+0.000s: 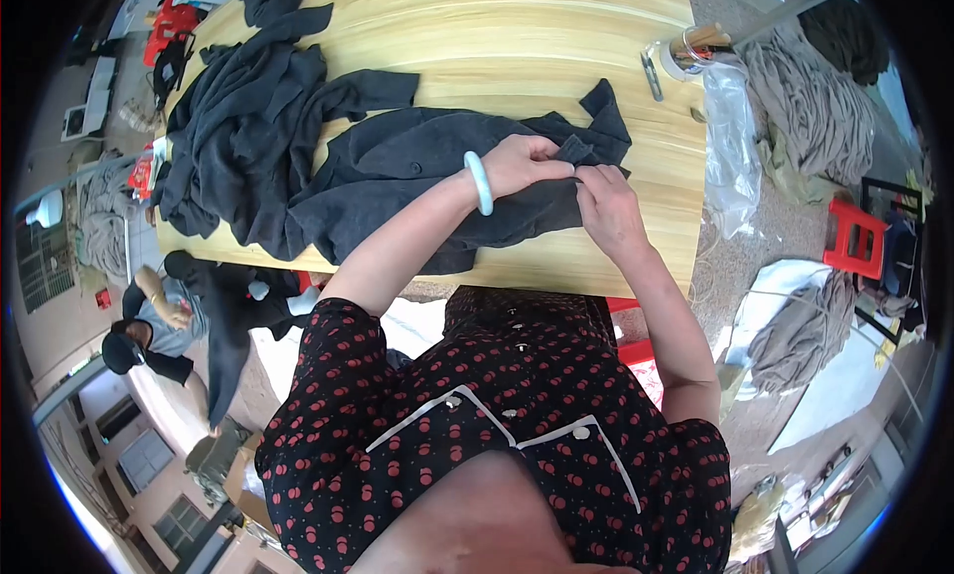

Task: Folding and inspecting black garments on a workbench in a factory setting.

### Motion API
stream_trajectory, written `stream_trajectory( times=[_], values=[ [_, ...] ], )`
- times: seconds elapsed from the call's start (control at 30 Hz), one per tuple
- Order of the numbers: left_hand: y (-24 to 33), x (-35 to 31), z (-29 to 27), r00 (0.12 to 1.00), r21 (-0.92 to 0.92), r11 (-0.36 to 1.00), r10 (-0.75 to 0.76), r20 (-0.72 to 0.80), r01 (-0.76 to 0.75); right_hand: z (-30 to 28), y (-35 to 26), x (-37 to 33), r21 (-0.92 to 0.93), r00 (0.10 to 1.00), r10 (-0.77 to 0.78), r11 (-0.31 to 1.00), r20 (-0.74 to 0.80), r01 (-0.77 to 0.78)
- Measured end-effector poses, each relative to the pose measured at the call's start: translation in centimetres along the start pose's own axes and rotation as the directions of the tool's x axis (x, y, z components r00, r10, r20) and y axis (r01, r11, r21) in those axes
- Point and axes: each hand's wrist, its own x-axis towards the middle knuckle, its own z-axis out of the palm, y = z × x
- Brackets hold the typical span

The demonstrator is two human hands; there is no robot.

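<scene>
A dark charcoal garment with buttons point(397, 162) lies spread over the near part of the wooden table. My left hand point(524, 164), with a pale bangle at its wrist, pinches the garment's edge near its right end. Close beside it, my right hand point(608, 208) grips the same edge, its fingertips almost meeting the left ones. A small folded flap of the cloth stands up between the hands. What exactly the fingertips hold within the fabric is too small to make out. Part of the garment is hidden under my left forearm.
More dark garments point(248, 127) are heaped on the table's left side. At the far right edge stand a container of sticks point(686, 62) and a small cutter-like tool point(651, 77). Grey cloth piles point(810, 107) and a red stool point(855, 238) are to the right. A co-worker point(179, 316) handles dark cloth at left.
</scene>
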Motion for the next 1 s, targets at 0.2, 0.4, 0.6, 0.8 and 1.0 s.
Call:
stream_trajectory(
  times=[0.2, 0.4, 0.6, 0.8, 1.0],
  values=[
    [-0.6, 1.3, 0.6, 0.987, 0.348, 0.937, 0.092, -0.136, -0.039, 0.0, 1.6, 0.3, 0.054, 0.997, 0.072, 0.996, 0.027, -0.073],
    [1.1, 1.9, 0.5, 0.924, 0.549, 0.813, 0.339, -0.177, -0.193, -0.2, 1.7, 2.2, 0.059, 0.994, 0.048, 0.997, -0.097, -0.043],
    [-0.3, 2.9, -0.4, 0.928, 0.392, 0.88, 0.345, -0.138, -0.269, 0.1, 2.4, 2.5, 0.03, 0.999, 0.023, 0.999, -0.031, -0.022],
    [-2.0, 2.5, 0.6, 0.972, 0.666, 0.73, 0.234, -0.031, -0.155, 0.3, 2.5, 1.1, -0.144, 0.985, -0.096, 0.983, 0.143, 0.116],
    [-0.1, 0.5, 1.7, 0.984, 0.721, 0.683, 0.18, -0.006, -0.12, -0.1, 2.9, 1.1, -0.135, 0.981, -0.114, 0.982, 0.154, 0.135]
  ],
)
